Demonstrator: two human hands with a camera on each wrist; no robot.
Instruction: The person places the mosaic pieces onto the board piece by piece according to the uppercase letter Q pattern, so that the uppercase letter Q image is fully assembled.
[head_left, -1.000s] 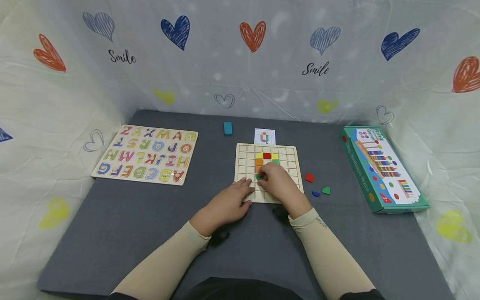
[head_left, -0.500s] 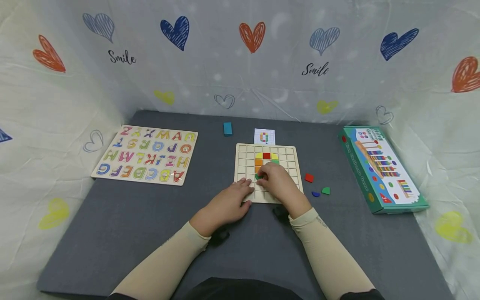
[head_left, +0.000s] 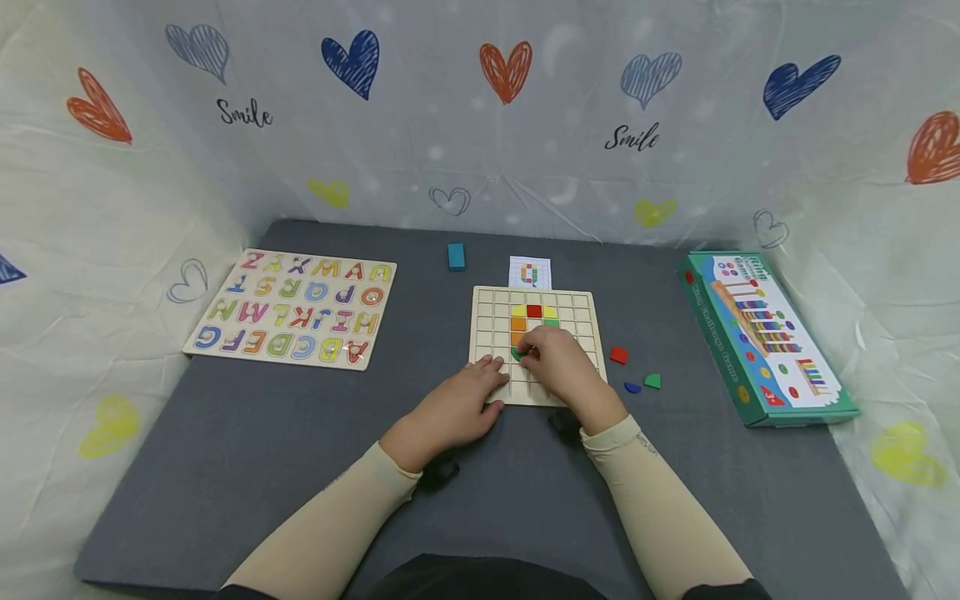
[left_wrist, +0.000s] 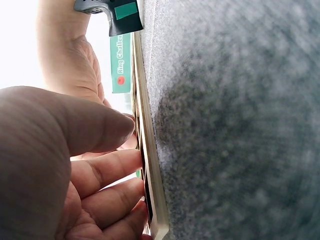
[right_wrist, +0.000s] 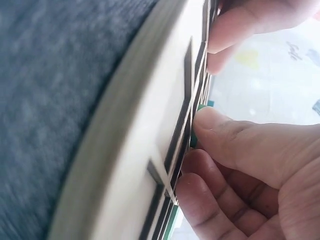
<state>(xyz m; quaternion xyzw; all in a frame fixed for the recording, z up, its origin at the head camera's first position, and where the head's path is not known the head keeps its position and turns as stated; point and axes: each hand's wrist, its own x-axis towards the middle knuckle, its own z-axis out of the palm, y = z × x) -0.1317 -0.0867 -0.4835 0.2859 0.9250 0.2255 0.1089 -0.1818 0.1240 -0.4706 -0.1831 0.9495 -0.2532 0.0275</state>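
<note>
A square wooden grid board (head_left: 485,326) lies on the grey table. My left hand (head_left: 452,410) rests its fingertips on the board's near left corner, fingers relaxed. With curled fingers, my right hand (head_left: 564,367) pinches a small green piece (head_left: 517,353) at the board's middle; the fingers cover part of it. In the right wrist view the thumb (right_wrist: 212,119) presses against this green piece (right_wrist: 202,107). Beyond the right hand, a red square (head_left: 534,311), yellow pieces (head_left: 517,311) and orange squares (head_left: 517,325) sit in the grid. The cells under the right hand are hidden.
Right of the board lie a red square (head_left: 618,356), a blue half-round piece (head_left: 632,387) and a green piece (head_left: 652,382). A pattern card (head_left: 517,273) touches the far edge. An alphabet board (head_left: 288,310), a teal block (head_left: 456,257) and a game box (head_left: 765,342) stand around.
</note>
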